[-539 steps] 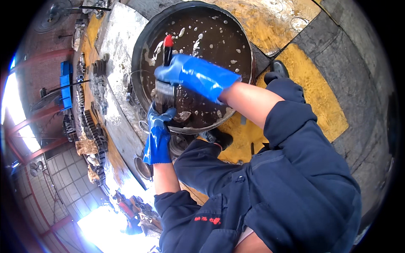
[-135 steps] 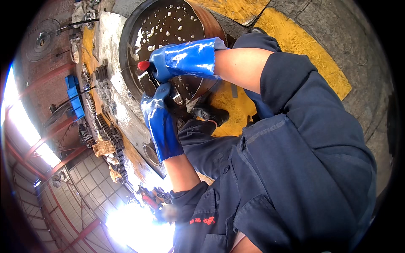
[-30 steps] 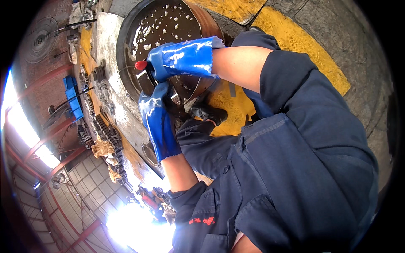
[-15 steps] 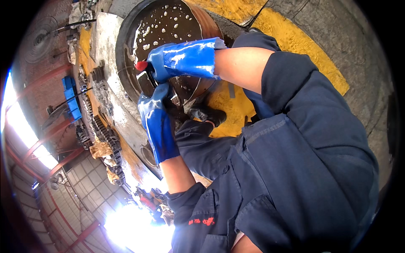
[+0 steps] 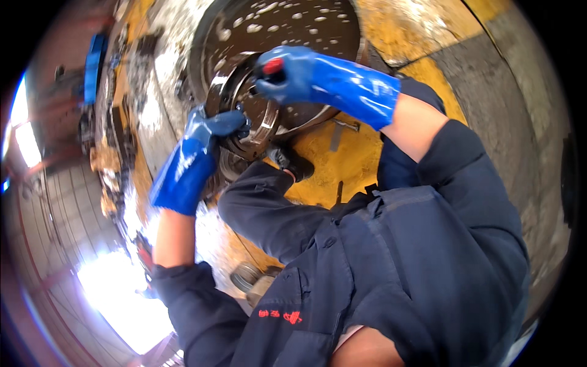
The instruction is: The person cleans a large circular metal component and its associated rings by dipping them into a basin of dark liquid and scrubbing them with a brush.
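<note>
A dark, wet metal ring (image 5: 267, 129) with a wide central opening is tilted over the near side of a round tub (image 5: 197, 61) of dark, foam-flecked liquid. My left hand (image 5: 211, 131), in a blue rubber glove, grips the ring's left rim, thumb laid across it. At the ring's upper right, my right hand (image 5: 286, 74), gloved the same way, is closed round a tool with a red end (image 5: 273, 66). The tool's working end is hidden by the glove and ring, so its kind does not show.
Greasy metal parts (image 5: 122, 131) line the bench or ledge at left, near a blue bin (image 5: 94, 67). Below the tub lies yellow-painted floor (image 5: 330, 165), with my shoe (image 5: 292, 162) on it. A round metal part (image 5: 246, 276) sits beside my leg.
The metal ring has come up into view above the tub's near side. My left hand has moved left and my right hand rightward, spreading apart. The view has shifted too.
</note>
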The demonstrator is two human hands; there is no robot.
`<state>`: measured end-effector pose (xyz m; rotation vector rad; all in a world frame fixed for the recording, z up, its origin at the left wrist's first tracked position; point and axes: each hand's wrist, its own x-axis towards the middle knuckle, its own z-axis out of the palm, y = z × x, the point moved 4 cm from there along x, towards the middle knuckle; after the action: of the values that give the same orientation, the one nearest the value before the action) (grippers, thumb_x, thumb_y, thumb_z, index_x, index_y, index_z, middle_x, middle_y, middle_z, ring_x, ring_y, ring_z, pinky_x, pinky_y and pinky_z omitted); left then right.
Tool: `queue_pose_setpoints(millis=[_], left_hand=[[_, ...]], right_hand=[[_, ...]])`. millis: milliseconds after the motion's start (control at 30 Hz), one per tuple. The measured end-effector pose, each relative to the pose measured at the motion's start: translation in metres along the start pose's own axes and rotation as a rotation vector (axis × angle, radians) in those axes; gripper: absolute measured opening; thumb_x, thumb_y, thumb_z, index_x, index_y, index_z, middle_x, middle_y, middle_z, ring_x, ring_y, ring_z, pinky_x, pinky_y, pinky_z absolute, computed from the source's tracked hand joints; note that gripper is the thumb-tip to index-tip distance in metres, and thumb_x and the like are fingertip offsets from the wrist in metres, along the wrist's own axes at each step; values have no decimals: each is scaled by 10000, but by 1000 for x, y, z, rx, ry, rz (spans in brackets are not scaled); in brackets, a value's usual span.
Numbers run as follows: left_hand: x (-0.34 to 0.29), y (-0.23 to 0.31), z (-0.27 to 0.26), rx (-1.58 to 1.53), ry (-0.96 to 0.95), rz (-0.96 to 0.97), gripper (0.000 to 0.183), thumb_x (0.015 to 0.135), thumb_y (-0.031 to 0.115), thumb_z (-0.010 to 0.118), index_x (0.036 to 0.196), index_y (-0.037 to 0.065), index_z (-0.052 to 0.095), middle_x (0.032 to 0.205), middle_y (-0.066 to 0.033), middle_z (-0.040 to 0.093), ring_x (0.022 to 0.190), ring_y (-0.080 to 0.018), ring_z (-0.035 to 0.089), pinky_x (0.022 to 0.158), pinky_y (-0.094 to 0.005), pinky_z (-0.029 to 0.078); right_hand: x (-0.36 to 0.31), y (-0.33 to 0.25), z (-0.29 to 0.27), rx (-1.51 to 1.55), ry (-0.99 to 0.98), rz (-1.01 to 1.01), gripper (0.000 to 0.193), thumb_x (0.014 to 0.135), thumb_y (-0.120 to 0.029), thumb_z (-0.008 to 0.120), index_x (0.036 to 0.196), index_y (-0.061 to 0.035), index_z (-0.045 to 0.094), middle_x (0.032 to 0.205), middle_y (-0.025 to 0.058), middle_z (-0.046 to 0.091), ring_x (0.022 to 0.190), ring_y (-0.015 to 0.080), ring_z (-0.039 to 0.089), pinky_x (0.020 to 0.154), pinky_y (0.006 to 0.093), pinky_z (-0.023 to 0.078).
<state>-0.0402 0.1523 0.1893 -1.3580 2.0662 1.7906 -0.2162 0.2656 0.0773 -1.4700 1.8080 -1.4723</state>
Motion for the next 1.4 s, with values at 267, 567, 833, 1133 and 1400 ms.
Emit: queue_pose_setpoints(millis=[267,567,833,1133,1400], left_hand=[[-26,-27,-133,450,124,-167,347,841,95,767,1173,0,734,1007,-142,761,860,-197,731,728,-342,616],[29,-210,-284,460,285,-110,287,808,154,780,1038,-18,774,857,-77,746,783,-162,664,724,-333,529],[121,-342,-343,671,319,-32,267,897,227,746,1061,20,786,923,-252,778,850,-379,772,780,-470,589],[152,-415,-264,1004,433,-341,524,849,360,866,1292,121,721,1252,-187,767,1162,-400,743,1009,-507,588],[171,-476,-199,991,541,-269,563,837,513,857,1192,118,671,1039,-166,777,939,-400,765,814,-568,588]], right_hand=[[-10,11,54,7,190,-388,201,882,-210,797,1073,-148,797,963,91,793,902,303,774,806,407,646],[-43,35,72,-179,-21,-166,224,906,-99,789,1130,-96,784,1070,144,796,972,364,771,856,434,625],[-31,25,83,-243,-271,-64,270,925,-39,786,1193,-30,756,1162,194,777,1062,386,763,923,456,611],[-13,-4,93,-332,-341,112,345,904,30,789,1241,-32,752,1244,142,774,1165,345,734,1013,428,577],[-8,-15,108,-267,-410,419,280,1018,-45,709,1296,-23,725,1350,164,723,1291,342,667,1113,428,509]])
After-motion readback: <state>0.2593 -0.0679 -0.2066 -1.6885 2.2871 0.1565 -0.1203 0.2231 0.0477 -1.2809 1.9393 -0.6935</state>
